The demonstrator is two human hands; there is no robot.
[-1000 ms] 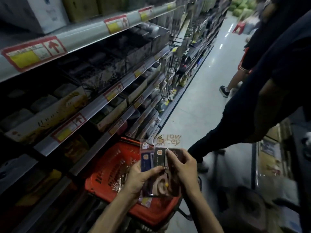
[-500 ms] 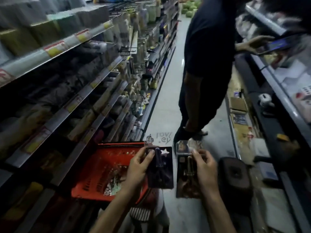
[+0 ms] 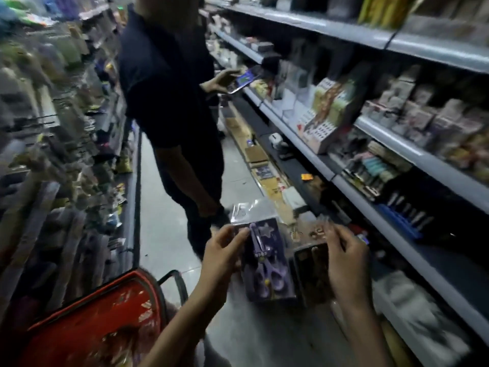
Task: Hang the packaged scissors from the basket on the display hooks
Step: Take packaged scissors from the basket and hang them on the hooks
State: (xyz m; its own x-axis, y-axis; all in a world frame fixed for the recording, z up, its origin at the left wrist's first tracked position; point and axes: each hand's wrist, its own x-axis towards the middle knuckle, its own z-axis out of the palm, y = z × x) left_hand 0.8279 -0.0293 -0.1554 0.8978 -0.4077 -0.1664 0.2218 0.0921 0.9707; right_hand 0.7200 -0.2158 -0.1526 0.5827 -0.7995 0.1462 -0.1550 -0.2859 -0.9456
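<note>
Pinching purple scissors pack (image 3: 267, 263) in left hand (image 3: 225, 258), darker pack (image 3: 312, 274) in right hand (image 3: 346, 263), right of the basket (image 3: 79, 329). Hang singly, clear flap (image 3: 244, 211) first

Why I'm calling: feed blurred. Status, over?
Left grip pinches purple scissors pack; right grip holds second pack. Neither hung yet. Person standing ahead in aisle.

left hand (image 3: 221, 256) pinches purple scissors pack (image 3: 267, 260); right hand (image 3: 346, 263) grips brown pack (image 3: 312, 274)
</note>
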